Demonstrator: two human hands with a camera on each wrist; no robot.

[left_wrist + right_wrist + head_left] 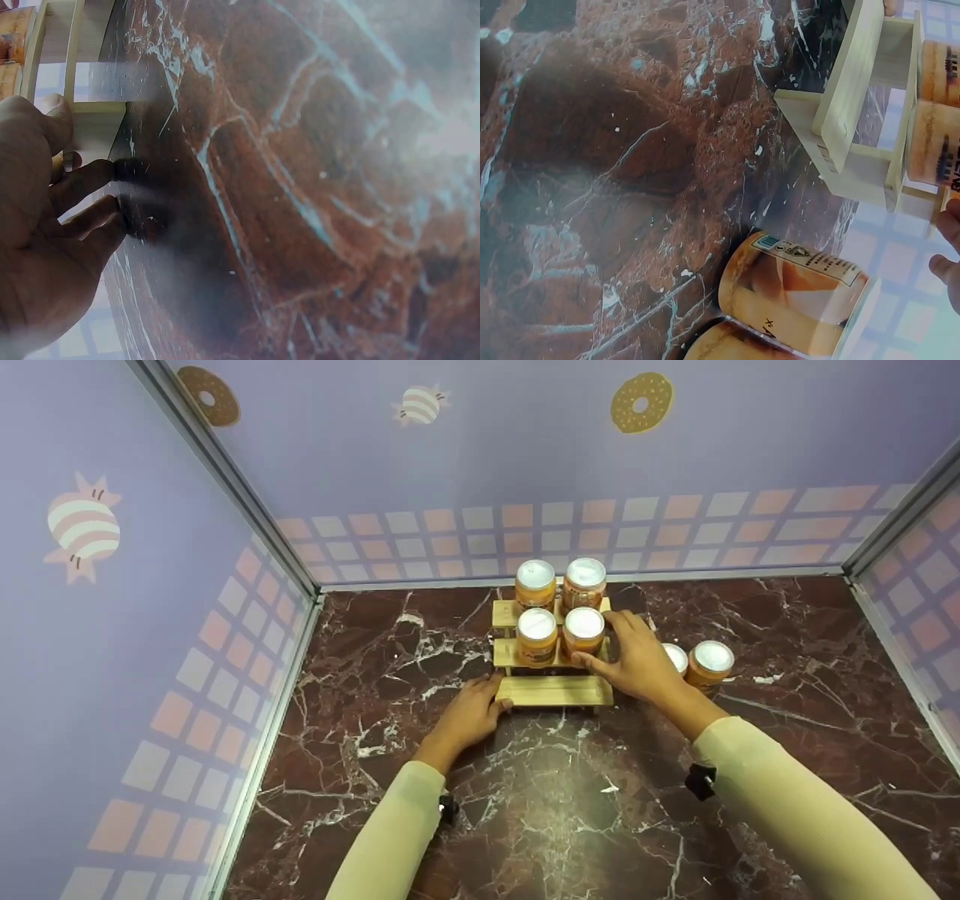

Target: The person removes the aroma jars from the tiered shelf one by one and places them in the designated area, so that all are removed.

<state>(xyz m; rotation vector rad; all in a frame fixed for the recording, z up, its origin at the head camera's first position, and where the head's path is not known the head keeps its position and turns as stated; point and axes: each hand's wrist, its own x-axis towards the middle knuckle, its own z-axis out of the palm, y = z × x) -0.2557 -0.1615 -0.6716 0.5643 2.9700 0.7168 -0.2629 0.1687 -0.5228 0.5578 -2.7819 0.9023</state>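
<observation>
A stepped wooden rack (555, 691) with three tiers stands near the back wall. Two orange-labelled cans with pale tops stand on the top tier, a left can (535, 585) and a right can (585, 583). On the middle tier are another left can (537, 637) and a right can (582, 637). My right hand (637, 660) holds that middle-tier right can, thumb in front and fingers at its far right side. With my left hand (472, 712) I grip the left end of the lowest step (101, 120); the other fingers reach down beside it.
Two more cans stand on the dark red marbled tabletop (420, 840) right of the rack: an outer can (711, 661) and one partly behind my right hand (676, 658). Lilac panels with printed sweets and tiles (465, 457) enclose the back and both sides.
</observation>
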